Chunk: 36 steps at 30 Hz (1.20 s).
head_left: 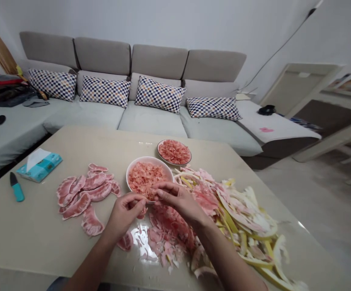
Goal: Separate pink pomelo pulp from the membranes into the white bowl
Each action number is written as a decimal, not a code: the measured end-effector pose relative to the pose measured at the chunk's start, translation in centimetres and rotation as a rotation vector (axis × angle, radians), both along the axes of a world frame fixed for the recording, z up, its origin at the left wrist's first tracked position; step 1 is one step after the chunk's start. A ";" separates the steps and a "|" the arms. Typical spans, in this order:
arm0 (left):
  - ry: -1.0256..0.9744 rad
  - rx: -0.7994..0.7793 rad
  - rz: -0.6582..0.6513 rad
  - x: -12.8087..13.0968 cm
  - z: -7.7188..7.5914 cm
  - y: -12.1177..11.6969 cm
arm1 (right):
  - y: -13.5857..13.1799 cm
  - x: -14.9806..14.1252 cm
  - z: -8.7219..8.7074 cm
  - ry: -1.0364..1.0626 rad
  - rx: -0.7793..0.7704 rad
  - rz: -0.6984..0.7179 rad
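Note:
My left hand [129, 211] is closed on a piece of pink pomelo flesh [143, 211], at the near edge of a white bowl [128, 171]. My right hand [175, 199] reaches over the same rim with thumb and fingertips together; what they pinch, if anything, is too small to make out. Loose pink pomelo pulp [146, 176] fills the bowl. Unpeeled-looking pomelo segments [98, 192] with whitish membrane lie in a group to the left. Below my right hand is a heap of torn pink membranes [175, 228]. One segment [125, 241] is partly hidden by my left wrist.
A dark-rimmed plate [175, 163] of pulp stands behind the bowl. Yellow-and-white pomelo peels [251, 222] are piled on the right. At the left lie a teal-handled knife [17, 191] and a tissue pack [42, 165]. A sofa [151, 117] lines the table's far side.

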<state>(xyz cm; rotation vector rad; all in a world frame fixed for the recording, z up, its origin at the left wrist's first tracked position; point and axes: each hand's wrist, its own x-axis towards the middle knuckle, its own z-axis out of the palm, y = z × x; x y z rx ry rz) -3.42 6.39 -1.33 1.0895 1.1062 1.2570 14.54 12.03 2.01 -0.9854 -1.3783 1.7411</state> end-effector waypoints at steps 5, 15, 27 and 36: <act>0.007 -0.033 -0.018 0.1 0.2 0.1 | 0.7 0.1 0.2 -0.294 0.471 -0.168; -0.035 -0.156 -0.249 0.2 -0.4 -0.2 | -2.7 -0.3 0.3 -0.330 0.598 -0.017; -0.127 -0.128 -0.208 0.7 -0.1 -0.5 | -4.6 4.8 -0.2 -0.855 0.712 0.046; -0.111 -0.097 -0.170 0.8 -1.1 0.0 | -5.8 3.0 -0.3 -0.780 0.712 -0.147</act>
